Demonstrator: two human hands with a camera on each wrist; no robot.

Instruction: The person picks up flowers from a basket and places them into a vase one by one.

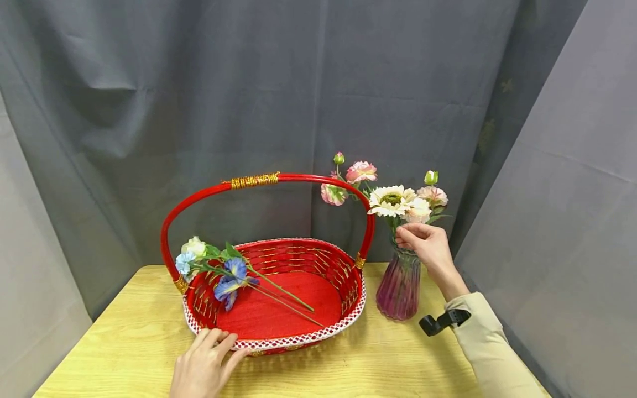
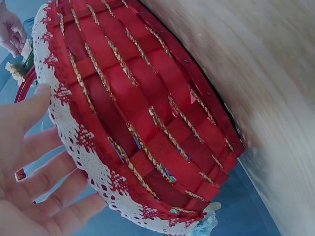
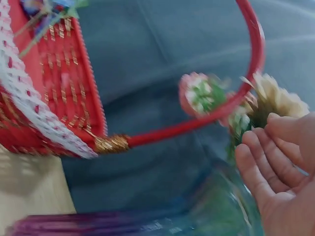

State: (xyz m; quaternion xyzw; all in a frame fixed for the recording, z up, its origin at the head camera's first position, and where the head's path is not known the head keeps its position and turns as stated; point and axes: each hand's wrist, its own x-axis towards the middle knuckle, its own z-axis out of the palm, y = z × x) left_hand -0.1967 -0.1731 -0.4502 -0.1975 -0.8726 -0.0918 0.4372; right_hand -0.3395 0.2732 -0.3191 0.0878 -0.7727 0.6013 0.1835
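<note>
A red woven basket (image 1: 298, 287) with a white lace rim stands on the table. My left hand (image 1: 204, 362) holds its front rim, thumb on the outer lace (image 2: 74, 132) and fingers passing over to the inside. Inside the basket lie a blue iris (image 1: 233, 281) and a stem of white and light-blue flowers (image 1: 195, 249). My right hand (image 1: 428, 246) is over the mouth of a purple ribbed glass vase (image 1: 399, 287), pinching the stem of a cream daisy-like flower (image 1: 392, 200) just below its head. The lower stem is hidden by the fingers and glass.
Pink flowers (image 1: 361, 172) lean left from the vase behind the basket's tall red handle (image 1: 199, 193); paler blooms (image 1: 433, 195) stand on its right. Grey curtains (image 1: 239, 83) hang behind the wooden table (image 1: 124, 326). A black band (image 1: 443, 321) circles the right wrist.
</note>
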